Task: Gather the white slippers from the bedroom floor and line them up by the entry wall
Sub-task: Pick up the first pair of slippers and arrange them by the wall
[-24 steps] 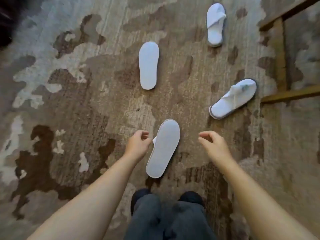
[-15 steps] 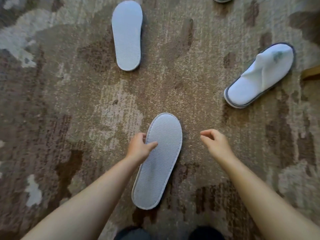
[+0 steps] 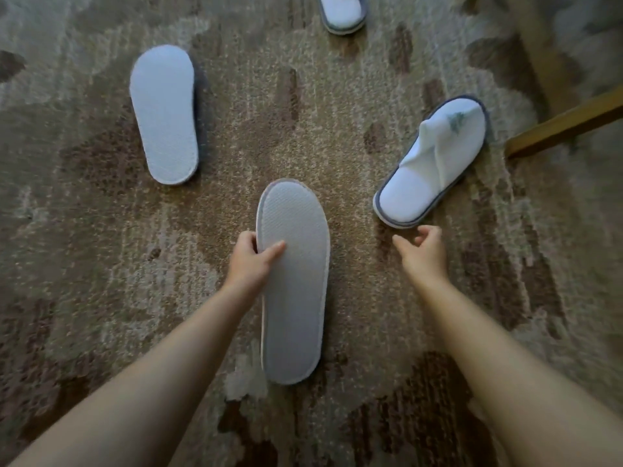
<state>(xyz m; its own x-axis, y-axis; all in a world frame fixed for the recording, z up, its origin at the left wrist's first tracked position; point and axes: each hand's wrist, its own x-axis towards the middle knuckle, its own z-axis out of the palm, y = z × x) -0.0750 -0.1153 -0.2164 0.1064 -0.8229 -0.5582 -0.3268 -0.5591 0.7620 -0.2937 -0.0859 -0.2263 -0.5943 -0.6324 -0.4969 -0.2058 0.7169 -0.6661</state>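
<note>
Several white slippers lie on a brown patterned carpet. My left hand [image 3: 251, 259] grips the left edge of the nearest slipper [image 3: 295, 291], which is sole up in the middle. My right hand [image 3: 423, 251] hovers with curled fingers, holding nothing, just below the heel of an upright slipper [image 3: 435, 170] at the right. Another sole-up slipper [image 3: 164, 114] lies at the upper left. A fourth slipper [image 3: 344, 13] is cut off by the top edge.
A wooden furniture leg and rail [image 3: 566, 126] stand at the right, close to the upright slipper. The patterned carpet [image 3: 84, 264] fills the rest of the view.
My left hand has closed on the edge of the nearest slipper. My right hand moved forward and right toward the upright slipper. The view dropped closer to the floor.
</note>
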